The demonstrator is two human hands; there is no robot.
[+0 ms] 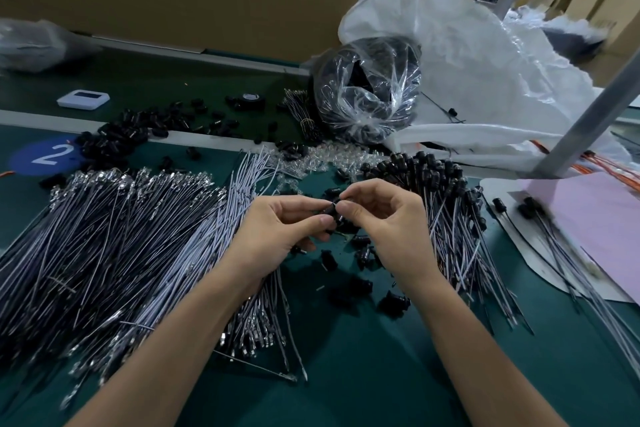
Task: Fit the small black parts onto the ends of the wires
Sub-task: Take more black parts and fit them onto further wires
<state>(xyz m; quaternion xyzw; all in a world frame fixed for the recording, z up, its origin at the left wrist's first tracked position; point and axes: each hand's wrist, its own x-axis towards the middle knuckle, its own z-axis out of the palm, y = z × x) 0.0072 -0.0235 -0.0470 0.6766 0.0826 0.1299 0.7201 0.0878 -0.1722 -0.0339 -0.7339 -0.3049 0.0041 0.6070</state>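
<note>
Forearms converge over table (346,374) | left grip (280,232) pinches small black part (330,211) | right grip (384,218) pinches it too

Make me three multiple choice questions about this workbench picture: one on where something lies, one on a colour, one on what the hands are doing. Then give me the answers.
1. Where does the heap of loose grey wires with metal tips lie?
A. on the dark green table, at the person's left
B. inside a cardboard box
C. on the floor

2. What colour is the flat paper sheet at the far right?
A. yellow
B. pink
C. blue

3. What are the left hand and right hand doing?
A. lying flat on the table
B. both pinching one small black cylindrical part
C. tying a knot in a rope

Answers: 1 A, the heap spreads over the table's left side. 2 B, the sheet is plainly pink. 3 B, the thumbs and forefingers of both hands meet on the part.
</note>
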